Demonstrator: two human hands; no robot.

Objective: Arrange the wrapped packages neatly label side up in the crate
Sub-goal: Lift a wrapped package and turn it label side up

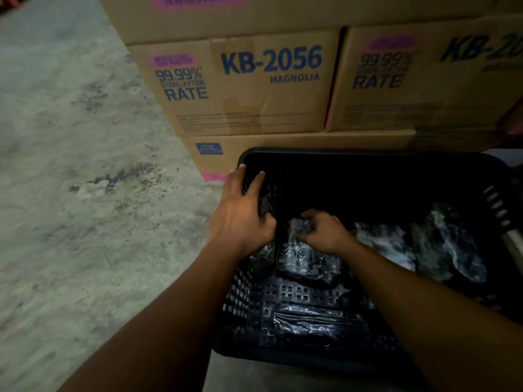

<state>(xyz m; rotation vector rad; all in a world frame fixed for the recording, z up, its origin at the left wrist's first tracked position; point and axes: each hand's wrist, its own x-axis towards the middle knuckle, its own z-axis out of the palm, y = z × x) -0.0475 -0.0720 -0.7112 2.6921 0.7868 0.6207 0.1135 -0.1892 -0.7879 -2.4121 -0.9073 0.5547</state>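
A black perforated plastic crate [368, 158] sits on the floor with several dark, shiny wrapped packages inside. My left hand [243, 213] rests over the crate's left wall, fingers curled down onto a package [261, 258] against that wall. My right hand [325, 232] is inside the crate, fingers closed on the top end of a dark package [308, 261] lying near the left side. Another package [314, 323] lies flat at the near end. Two more packages [447, 244] lean at the right. No labels can be made out in the dim light.
Stacked cardboard boxes [249, 83] printed "KB-2056 MAGNOLIA" stand right behind the crate. Rough grey concrete floor [70, 193] spreads to the left. A pale bar [513, 244] shows at the crate's right edge.
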